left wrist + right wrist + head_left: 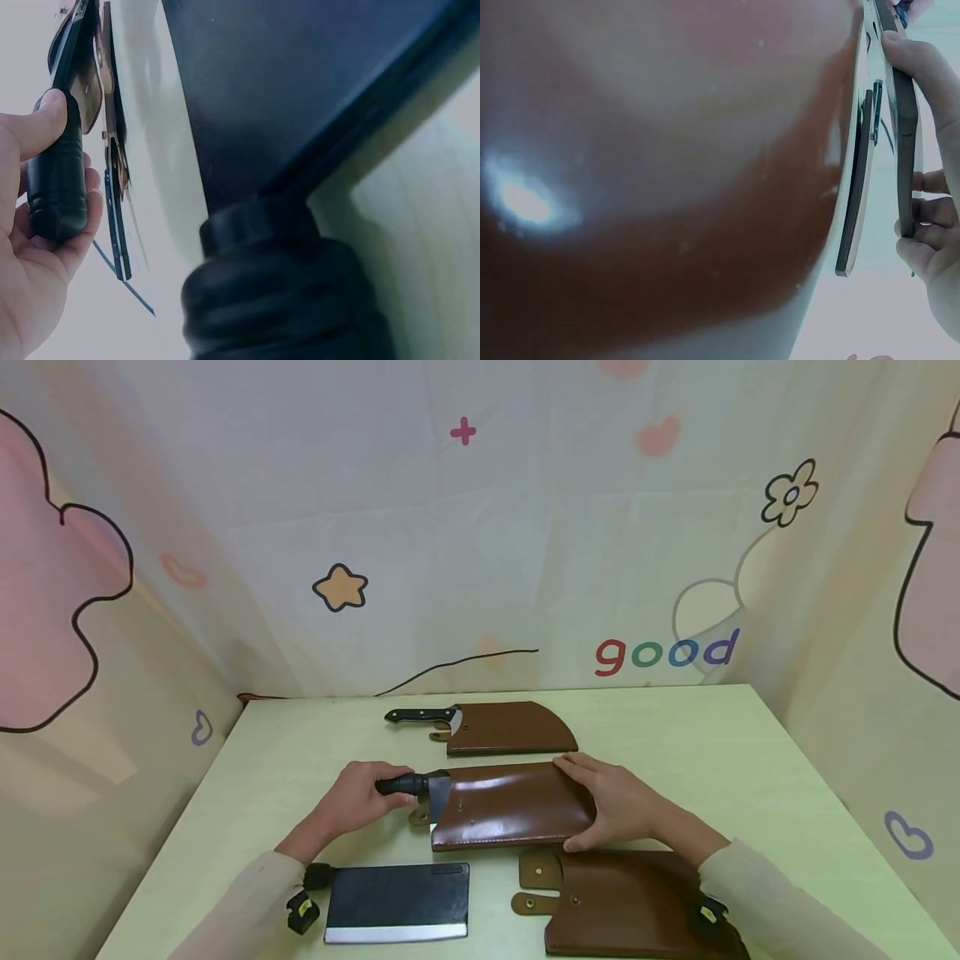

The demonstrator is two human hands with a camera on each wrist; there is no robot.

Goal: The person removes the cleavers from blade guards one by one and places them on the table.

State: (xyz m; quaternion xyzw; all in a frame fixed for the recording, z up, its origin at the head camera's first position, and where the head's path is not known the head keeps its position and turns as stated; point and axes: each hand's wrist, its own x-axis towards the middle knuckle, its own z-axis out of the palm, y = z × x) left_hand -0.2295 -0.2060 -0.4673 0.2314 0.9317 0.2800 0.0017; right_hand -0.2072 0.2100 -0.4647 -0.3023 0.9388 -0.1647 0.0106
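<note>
In the head view my left hand (363, 795) grips the black handle (405, 783) of a cleaver. Most of its blade is inside a glossy brown leather sheath (510, 806); a strip of metal (439, 797) shows at the opening. My right hand (618, 797) holds the sheath's far right end, thumb at the lower edge and fingers at the upper one. The left wrist view shows the fingers wrapped around the ridged handle (56, 180). In the right wrist view the sheath (905, 150) appears edge-on between thumb and fingers, raised off the table.
Behind lies another cleaver with a black riveted handle (423, 716), in a brown sheath (510, 731). A bare dark-bladed cleaver (397, 902) lies at front left. Under my right forearm is a brown sheath (622, 902) with straps. A printed curtain (480, 527) hangs behind the table (225, 827).
</note>
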